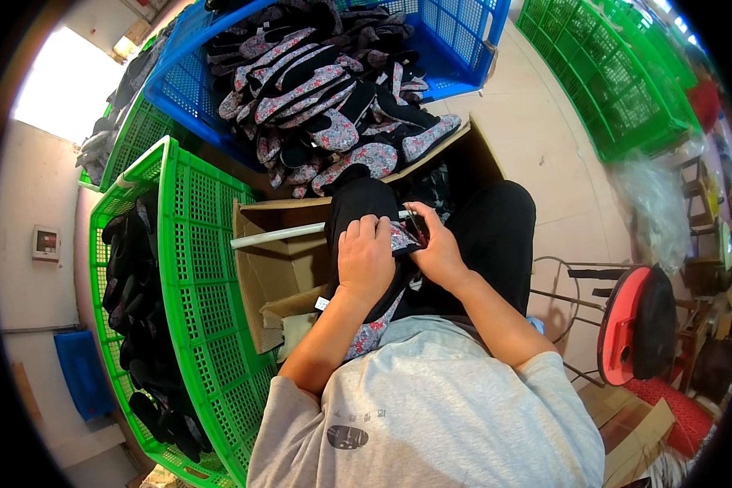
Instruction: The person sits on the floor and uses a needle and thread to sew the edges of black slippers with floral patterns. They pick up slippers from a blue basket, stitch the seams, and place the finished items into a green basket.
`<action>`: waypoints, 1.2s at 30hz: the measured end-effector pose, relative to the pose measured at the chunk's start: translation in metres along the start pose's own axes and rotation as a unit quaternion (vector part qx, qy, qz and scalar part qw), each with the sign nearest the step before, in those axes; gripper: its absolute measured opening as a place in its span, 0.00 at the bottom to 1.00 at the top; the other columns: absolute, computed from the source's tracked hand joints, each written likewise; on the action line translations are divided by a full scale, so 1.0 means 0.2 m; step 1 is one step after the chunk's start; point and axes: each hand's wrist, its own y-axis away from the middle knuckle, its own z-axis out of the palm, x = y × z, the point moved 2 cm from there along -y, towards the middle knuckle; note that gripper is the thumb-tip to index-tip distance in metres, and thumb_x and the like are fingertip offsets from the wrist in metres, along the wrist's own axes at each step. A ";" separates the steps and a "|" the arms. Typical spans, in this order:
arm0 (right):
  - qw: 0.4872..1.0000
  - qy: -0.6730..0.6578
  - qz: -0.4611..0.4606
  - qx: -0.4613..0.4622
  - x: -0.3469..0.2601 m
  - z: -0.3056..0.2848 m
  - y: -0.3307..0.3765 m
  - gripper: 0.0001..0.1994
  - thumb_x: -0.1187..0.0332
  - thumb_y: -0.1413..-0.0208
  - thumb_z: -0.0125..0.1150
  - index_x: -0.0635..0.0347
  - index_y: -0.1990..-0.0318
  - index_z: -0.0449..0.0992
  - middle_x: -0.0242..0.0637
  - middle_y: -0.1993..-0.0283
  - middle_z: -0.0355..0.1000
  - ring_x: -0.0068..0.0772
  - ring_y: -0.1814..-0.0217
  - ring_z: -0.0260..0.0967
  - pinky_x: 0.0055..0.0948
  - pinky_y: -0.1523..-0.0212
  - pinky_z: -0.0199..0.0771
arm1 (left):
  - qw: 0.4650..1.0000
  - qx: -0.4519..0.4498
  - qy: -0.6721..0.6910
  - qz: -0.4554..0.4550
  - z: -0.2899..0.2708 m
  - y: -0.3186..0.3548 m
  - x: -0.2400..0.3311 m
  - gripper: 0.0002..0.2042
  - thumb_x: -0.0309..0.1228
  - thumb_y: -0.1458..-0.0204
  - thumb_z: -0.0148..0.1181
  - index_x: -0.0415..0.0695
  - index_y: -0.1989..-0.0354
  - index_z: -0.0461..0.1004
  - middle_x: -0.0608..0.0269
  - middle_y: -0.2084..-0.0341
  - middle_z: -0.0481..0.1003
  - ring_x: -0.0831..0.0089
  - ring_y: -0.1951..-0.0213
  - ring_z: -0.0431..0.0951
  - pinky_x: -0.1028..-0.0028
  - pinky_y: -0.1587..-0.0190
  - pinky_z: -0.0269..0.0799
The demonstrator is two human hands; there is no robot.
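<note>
The left hand (366,259) lies flat on a black shoe piece (358,205) and presses it down, fingers curled over its edge, so its grip is clenched on the piece. The right hand (436,248) pinches the flowered edge (402,240) of the same piece, just beside the left fingers. Both hands touch the piece, which rests on the person's lap. A white rod (276,236) sticks out from under the left grip, across an open cardboard box (268,285). Beyond the hands, a blue crate (183,73) holds a heap of flowered shoes (325,106). Left of the grip stands a green crate (195,268) with black pieces (138,317) inside. Well off to the right is a red stool (622,325).
</note>
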 end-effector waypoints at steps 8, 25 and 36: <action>0.994 0.003 -0.070 -0.088 -0.24 -0.09 0.07 0.32 0.86 0.61 0.61 0.57 0.43 0.70 0.39 0.47 0.74 0.34 0.49 0.75 0.28 0.49 0.74 | 0.982 -0.020 0.186 0.033 -0.26 -0.02 -0.04 0.19 0.16 0.68 0.59 0.36 0.61 0.74 0.54 0.67 0.72 0.51 0.62 0.73 0.59 0.59 0.70; 0.868 -0.355 0.223 -0.265 -0.13 0.03 0.06 0.27 0.78 0.46 0.65 0.56 0.39 0.65 0.26 0.54 0.69 0.13 0.58 0.67 0.17 0.58 0.70 | 0.318 -0.305 0.797 -0.414 -0.32 0.22 -0.03 0.20 0.42 0.37 0.56 0.37 0.48 0.73 0.60 0.54 0.78 0.72 0.54 0.79 0.71 0.48 0.75; 0.888 -0.346 0.295 -0.072 0.02 0.22 0.14 0.14 0.69 0.39 0.62 0.55 0.47 0.70 0.29 0.61 0.73 0.15 0.65 0.71 0.14 0.77 0.65 | 0.410 -0.083 0.826 -0.379 -0.21 0.21 0.00 0.17 0.28 0.36 0.51 0.37 0.41 0.66 0.56 0.48 0.75 0.67 0.48 0.77 0.66 0.42 0.72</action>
